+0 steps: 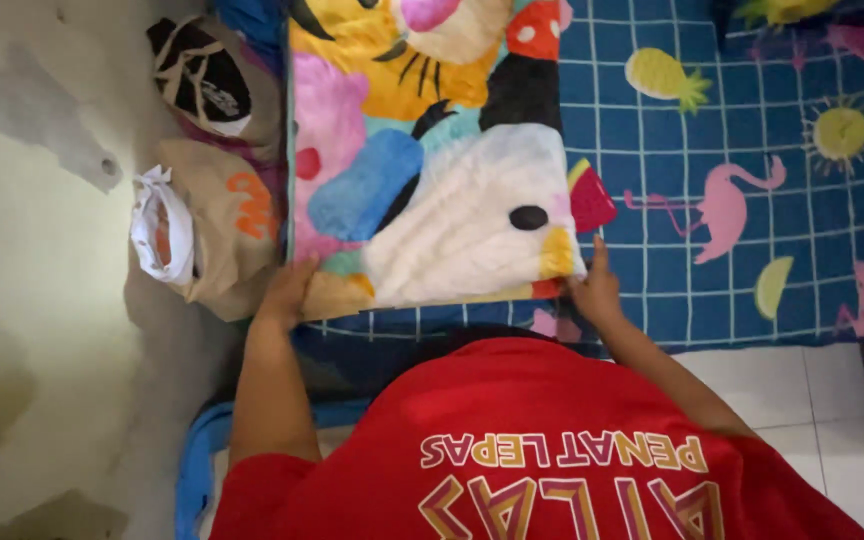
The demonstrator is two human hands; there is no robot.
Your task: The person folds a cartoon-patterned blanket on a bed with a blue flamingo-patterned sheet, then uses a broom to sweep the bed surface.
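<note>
A folded fleece blanket point(432, 160) with bright cartoon shapes in yellow, pink, blue and white lies on a blue checked bedsheet point(712, 130). My left hand point(287, 290) grips the blanket's near left corner. My right hand point(594, 288) holds its near right corner, fingers pressed on the edge next to a red patch. My red shirt point(532, 450) fills the bottom of the view.
The sheet carries pineapple, flamingo and sun prints. A brown paper bag point(217, 235) with a white plastic bag point(160, 228) in it stands against the stained wall point(32, 250) at left, a dark patterned bundle point(202, 80) behind it. White floor tiles point(812, 390) show at lower right.
</note>
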